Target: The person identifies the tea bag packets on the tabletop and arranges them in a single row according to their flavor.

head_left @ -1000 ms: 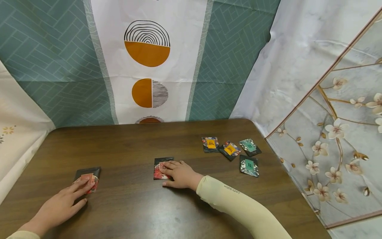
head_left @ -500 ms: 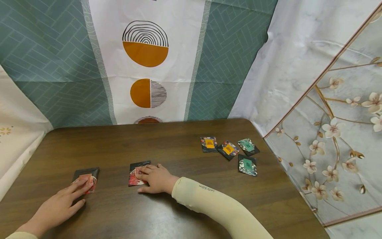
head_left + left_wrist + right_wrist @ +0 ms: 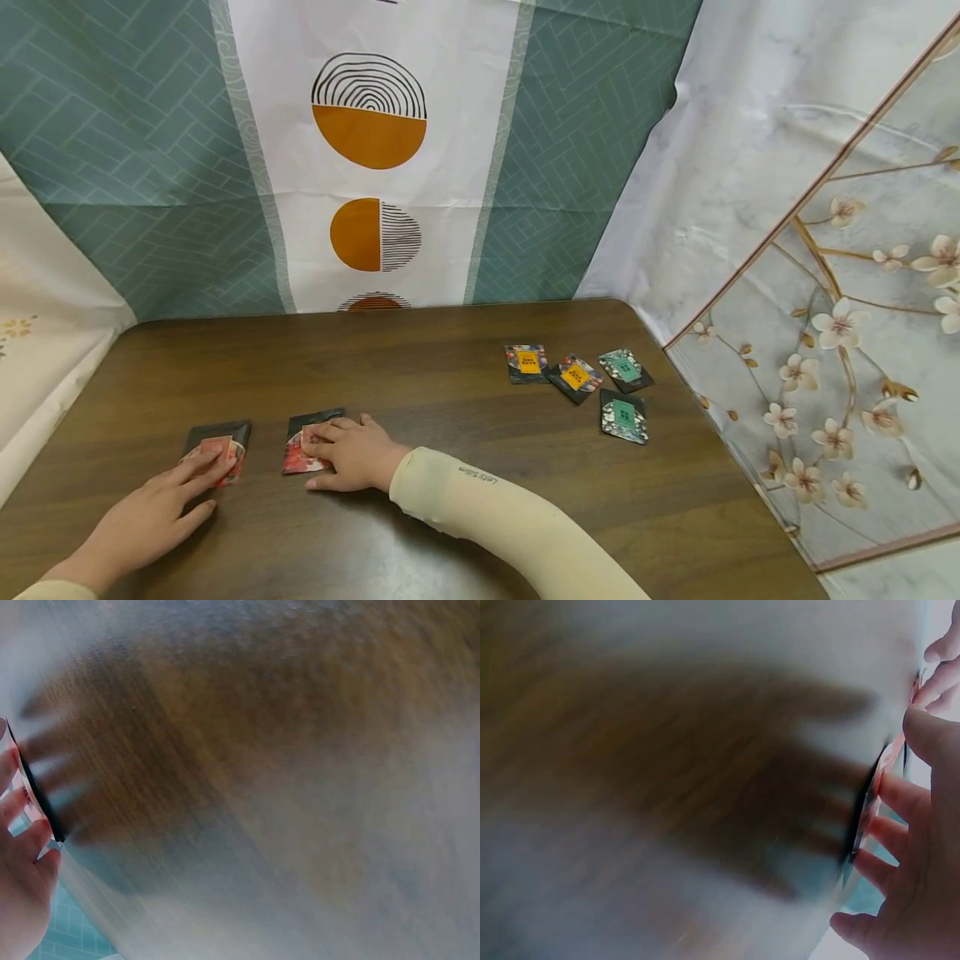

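Note:
Two dark sachets with red labels lie flat on the brown wooden table [image 3: 450, 392]. My left hand [image 3: 153, 517] lies flat with straight fingertips pressing on the left sachet [image 3: 217, 446] near the table's left side. My right hand [image 3: 352, 454] rests flat on the second red sachet [image 3: 303, 437], fingers straight on top of it, a short gap to the right of the first. In the right wrist view the fingers [image 3: 896, 799] lie along the sachet's edge [image 3: 862, 817]. The left wrist view shows fingertips [image 3: 19, 817] on a dark sachet edge [image 3: 37, 799].
Several more sachets lie at the table's right: two with yellow labels [image 3: 528, 362] [image 3: 576, 377] and two with green labels [image 3: 626, 369] [image 3: 624, 415]. Patterned cloth backdrops [image 3: 367, 150] hang behind and to both sides of the table.
My right hand has slid its red sachet leftward across the table, from the middle to close beside the left sachet. The left hand has stayed on its sachet.

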A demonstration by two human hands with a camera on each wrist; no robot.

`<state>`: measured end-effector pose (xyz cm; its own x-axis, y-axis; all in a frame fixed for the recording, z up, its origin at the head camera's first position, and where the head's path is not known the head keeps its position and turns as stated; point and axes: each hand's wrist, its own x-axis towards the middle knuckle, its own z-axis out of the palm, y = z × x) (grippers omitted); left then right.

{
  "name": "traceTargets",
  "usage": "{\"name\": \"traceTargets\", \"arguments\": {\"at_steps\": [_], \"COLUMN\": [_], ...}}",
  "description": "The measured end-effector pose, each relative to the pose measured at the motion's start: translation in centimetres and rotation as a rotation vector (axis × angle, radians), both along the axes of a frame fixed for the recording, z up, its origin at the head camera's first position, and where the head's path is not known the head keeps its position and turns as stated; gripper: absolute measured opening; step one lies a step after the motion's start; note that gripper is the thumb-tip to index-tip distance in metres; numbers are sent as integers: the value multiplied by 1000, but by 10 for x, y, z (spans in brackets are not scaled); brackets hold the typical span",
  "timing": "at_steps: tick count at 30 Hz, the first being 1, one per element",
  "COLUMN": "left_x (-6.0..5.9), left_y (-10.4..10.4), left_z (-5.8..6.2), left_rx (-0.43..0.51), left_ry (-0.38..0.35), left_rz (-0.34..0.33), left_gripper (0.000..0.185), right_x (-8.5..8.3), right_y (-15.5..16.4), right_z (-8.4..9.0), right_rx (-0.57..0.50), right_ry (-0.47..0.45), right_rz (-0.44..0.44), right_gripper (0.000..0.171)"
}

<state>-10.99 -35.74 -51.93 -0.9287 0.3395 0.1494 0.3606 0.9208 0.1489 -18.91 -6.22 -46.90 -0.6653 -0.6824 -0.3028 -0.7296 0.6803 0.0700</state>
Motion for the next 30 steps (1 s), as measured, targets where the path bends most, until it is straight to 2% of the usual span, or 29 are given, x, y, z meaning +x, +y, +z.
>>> {"name": "traceTargets", "arguments": {"at_steps": [5,12,21,27,30], "left_x": [3,4,-3,-1,0], "left_y": [-2,1,5,4,4], "left_z": [-2,3,8,8,9], "left_rx": [-10,-12,19,14,13], "left_ry": [51,-14,-21,-29,-61], "left_rz": [3,12,-2,0,5], "left_gripper": [71,64,53,58,59], "right_x": [2,3,0,-1,-1], "right_y": [-15,-20,-13,-13,-13], "right_z": [-1,-6,-9,-11,-11], "right_rx": [-1,-19,-107,-128,-141], "right_ry": [-3,13,6,-2,-14], "right_rz": [6,10,20,32,36], "right_gripper": [65,64,61,64,64]}}
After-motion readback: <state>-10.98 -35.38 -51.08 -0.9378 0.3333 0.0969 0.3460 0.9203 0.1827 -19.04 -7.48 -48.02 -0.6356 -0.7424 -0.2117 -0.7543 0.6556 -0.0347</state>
